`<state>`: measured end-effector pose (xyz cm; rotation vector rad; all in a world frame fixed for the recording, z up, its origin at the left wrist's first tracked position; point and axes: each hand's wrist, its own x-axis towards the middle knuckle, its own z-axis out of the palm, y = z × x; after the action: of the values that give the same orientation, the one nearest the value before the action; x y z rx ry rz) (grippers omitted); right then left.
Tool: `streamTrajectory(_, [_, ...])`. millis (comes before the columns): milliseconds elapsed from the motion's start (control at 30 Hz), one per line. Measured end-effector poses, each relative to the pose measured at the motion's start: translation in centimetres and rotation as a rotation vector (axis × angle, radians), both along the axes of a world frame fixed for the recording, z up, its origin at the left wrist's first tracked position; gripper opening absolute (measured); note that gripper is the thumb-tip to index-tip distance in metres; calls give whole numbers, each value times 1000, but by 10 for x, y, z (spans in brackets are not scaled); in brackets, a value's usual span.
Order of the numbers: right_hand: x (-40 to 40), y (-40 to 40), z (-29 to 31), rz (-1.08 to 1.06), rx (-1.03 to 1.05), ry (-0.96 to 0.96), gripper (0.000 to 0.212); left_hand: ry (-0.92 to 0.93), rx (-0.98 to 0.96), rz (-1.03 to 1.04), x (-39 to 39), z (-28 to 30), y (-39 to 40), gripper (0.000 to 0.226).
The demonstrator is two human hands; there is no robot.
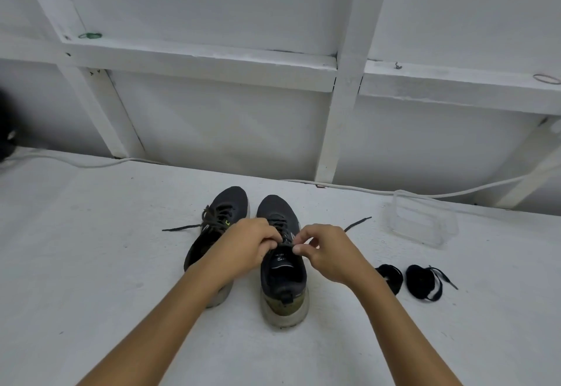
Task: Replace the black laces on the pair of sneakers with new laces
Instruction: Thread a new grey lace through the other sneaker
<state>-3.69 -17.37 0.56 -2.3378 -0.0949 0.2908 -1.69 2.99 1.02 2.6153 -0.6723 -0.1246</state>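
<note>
Two dark sneakers stand side by side on the white surface, toes pointing away from me. The left sneaker [223, 212] has a loose lace end [182, 228] trailing to its left. Over the right sneaker [283, 279], my left hand [246, 246] and my right hand [328, 252] both pinch its black lace [287, 244] near the top eyelets. Another end of that lace [358, 223] sticks out to the right behind my right hand. Two coiled black laces [391, 276] [425, 282] lie on the surface to the right.
A clear plastic container [422, 221] sits at the right, beyond the coiled laces. A white cable [455, 194] runs along the base of the white framed wall. Rubber bands [90, 35] lie on the wall's ledges. A dark object [6, 130] shows at the left edge.
</note>
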Motion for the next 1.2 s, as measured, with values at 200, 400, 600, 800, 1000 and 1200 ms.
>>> streamTrajectory(200, [3, 5, 3, 42, -200, -133, 9, -90, 22, 72, -5, -10, 6, 19])
streamTrajectory(400, [4, -2, -1, 58, -220, -136, 11, -99, 67, 107, -11, -14, 7, 18])
streamTrajectory(600, [2, -13, -3, 92, -215, -116, 22, -158, 40, 88, -18, -21, 16, 24])
streamTrajectory(800, [5, -14, -13, 92, -325, -119, 33, -176, 190, 268, -9, -26, 15, 35])
streamTrajectory(1000, [5, -14, -15, -97, -149, -145, 37, -156, 71, 451, -9, -20, 11, 26])
streamTrajectory(1200, [5, -7, -17, -262, 74, -118, 34, -160, -58, 568, -6, -15, -1, 21])
